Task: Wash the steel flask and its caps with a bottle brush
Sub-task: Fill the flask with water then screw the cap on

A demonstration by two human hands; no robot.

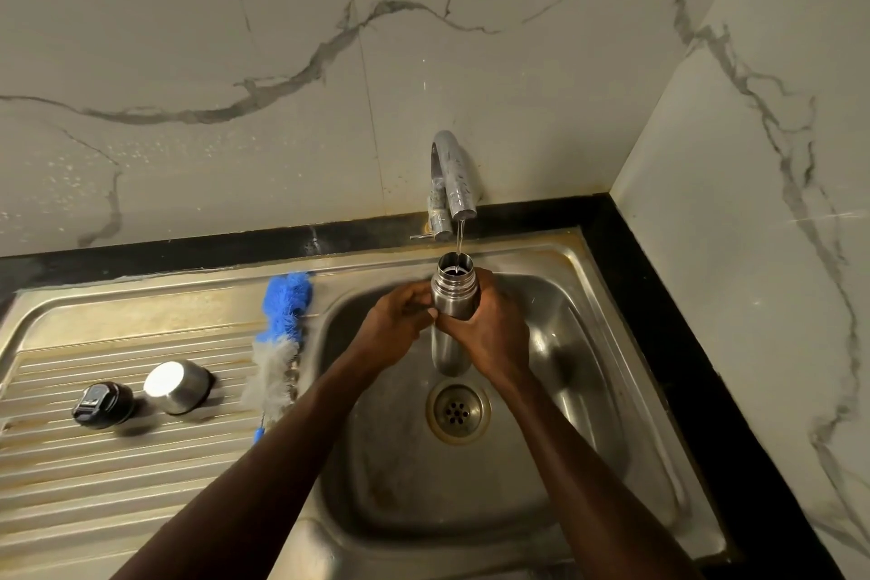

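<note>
The steel flask (pixel 453 297) stands upright over the sink basin, its open threaded mouth right under the tap (pixel 453 177). A thin stream of water runs into it. My right hand (pixel 489 330) grips the flask's body from the right. My left hand (pixel 400 320) holds it from the left, fingers curled against its side. On the ribbed drainboard lie the steel outer cap (pixel 176 386), the black inner cap (pixel 102 405), and the bottle brush (pixel 280 334) with blue and grey bristles.
The steel sink (pixel 588 391) has a round drain (pixel 457 410) below the flask. A black counter edge (pixel 668 344) runs behind and to the right. Marble-patterned walls close in at the back and right.
</note>
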